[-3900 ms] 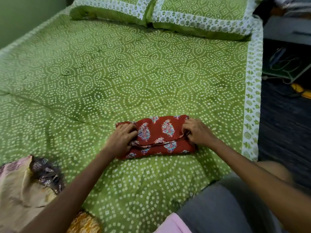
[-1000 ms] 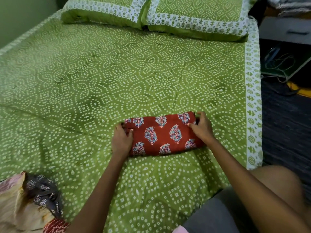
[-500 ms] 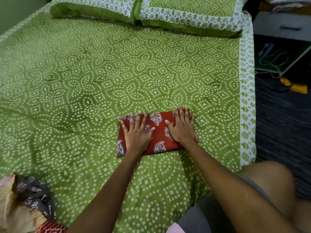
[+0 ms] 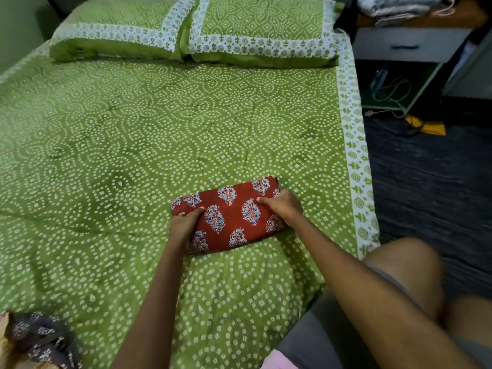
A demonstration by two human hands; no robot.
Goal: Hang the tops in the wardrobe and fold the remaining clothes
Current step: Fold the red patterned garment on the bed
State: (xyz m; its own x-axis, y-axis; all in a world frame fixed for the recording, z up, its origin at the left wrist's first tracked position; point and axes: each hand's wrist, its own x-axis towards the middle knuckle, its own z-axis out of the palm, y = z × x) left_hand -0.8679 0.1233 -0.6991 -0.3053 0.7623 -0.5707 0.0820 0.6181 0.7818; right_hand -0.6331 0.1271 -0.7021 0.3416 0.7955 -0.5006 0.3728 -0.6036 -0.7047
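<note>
You are looking down at a bed [image 4: 133, 155] covered in a green sheet with white dotted patterns. A folded red garment [image 4: 234, 214] with blue floral motifs lies flat on the bed, towards its right side and near you. Your left hand [image 4: 183, 225] grips the garment's left end, thumb on top. Your right hand [image 4: 282, 206] grips its right end, thumb also on top. Two matching green pillows [image 4: 191, 30] sit at the head of the bed. A heap of other clothes [image 4: 34, 339] lies at the bottom left corner.
</note>
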